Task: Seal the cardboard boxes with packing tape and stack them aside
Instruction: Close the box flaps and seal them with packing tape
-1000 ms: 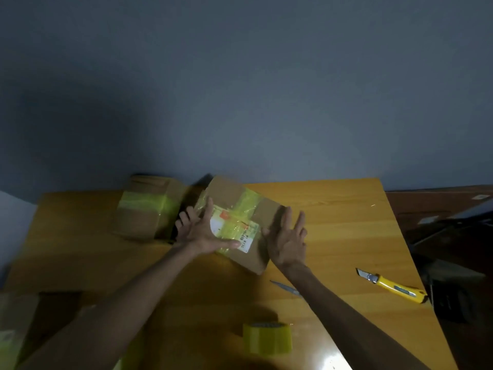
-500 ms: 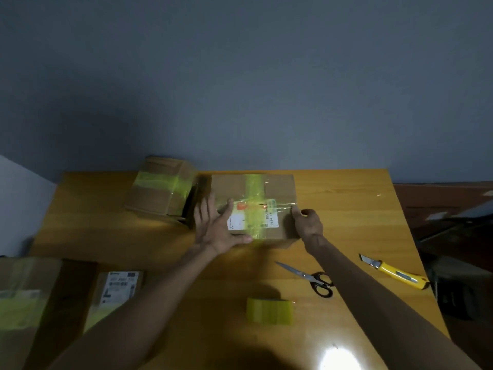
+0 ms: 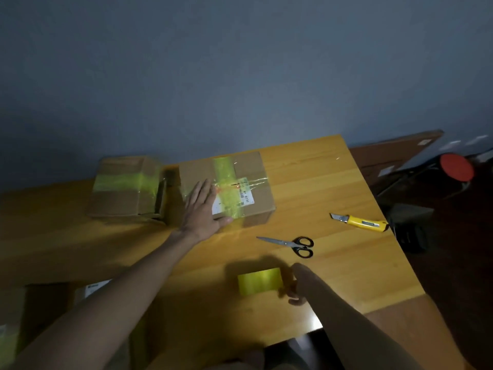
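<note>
1. The left hand [image 3: 201, 209] stayed flat on top of the middle box [image 3: 253, 180]. Its fingers were straight and close together, the thumb lay along the near edge, and it held nothing. That box sat on the table [image 3: 320, 182] at about 11 o'clock from the tape roll [image 3: 260, 281]. A second taped box [image 3: 125, 186] sat just beside it at its 9 o'clock.
2. The right hand [image 3: 292, 289] had let go of the middle box's right edge, which it held half a second before. It had dropped to the roll's 3 o'clock side, near the table's front edge.
3. The box seemed placed and steadied, and the roll was probably being fetched for another strip. Sealing looked unfinished, with stacking yet to come.
4. At 8 o'clock from the roll, more boxes [image 3: 10, 329] were dark, cut off by the frame and partly covered by the left arm.
5. The right fingers were blurred and partly behind the forearm. I could not tell whether they had closed on the roll or were only near it.
6. The scissors [image 3: 290, 244] at 1 o'clock and the knife [image 3: 360, 222] at 2 o'clock lay untouched. The clutter beyond the table's right edge was too dark to make out.
</note>
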